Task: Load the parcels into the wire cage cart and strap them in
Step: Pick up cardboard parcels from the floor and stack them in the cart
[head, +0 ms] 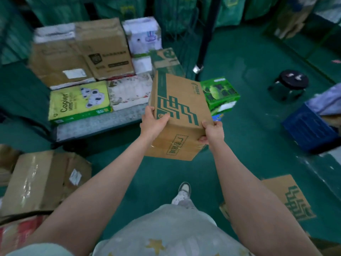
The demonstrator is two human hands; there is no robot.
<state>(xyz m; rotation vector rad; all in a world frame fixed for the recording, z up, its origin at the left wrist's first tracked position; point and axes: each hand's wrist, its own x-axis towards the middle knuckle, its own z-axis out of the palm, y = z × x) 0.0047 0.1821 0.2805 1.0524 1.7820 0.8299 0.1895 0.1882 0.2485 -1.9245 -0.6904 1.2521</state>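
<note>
Held parcel: brown cardboard, dark green stripe-and-step logo on top, green framed print on the near face.
Copier box: yellow-green, grey-and-white koalas, black lettering.
Small carton: bright green, dark tree picture.
White box: white, blue marking.
Floor: teal green.
Crate: dark blue.
Stool: black seat.
Flat cardboard: brown, green stepped logo.
Shoe: white and grey.
Garment: pale grey, yellow stars.

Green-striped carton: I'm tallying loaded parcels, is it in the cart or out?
Out: the left hand and right hand hold the carton in the air, not resting on the stacked parcels.
</note>
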